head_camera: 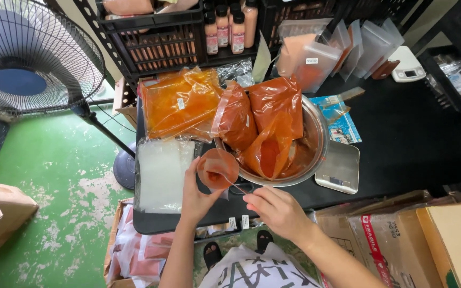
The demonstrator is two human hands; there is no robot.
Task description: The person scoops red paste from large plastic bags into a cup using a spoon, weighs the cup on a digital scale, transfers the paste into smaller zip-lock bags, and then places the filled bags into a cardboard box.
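Note:
My left hand (197, 196) holds a small clear pouch (218, 168) open at its mouth; orange-red powder shows inside. My right hand (276, 209) grips a thin spoon (234, 185) whose tip reaches into the pouch. Just behind stands a metal bowl (316, 140) with a big plastic bag of red-orange powder (273, 128) slumped in it. A second bag of red powder (236, 118) leans on the bowl's left rim. All of this rests on a black table (412, 138).
A flat orange-filled bag (180, 101) and a stack of empty clear pouches (162, 173) lie at the left. A steel scale (339, 168) sits right of the bowl. Filled pouches (316, 53), bottle crates (225, 26), a fan (25, 58) and cardboard boxes (401, 240) surround the table.

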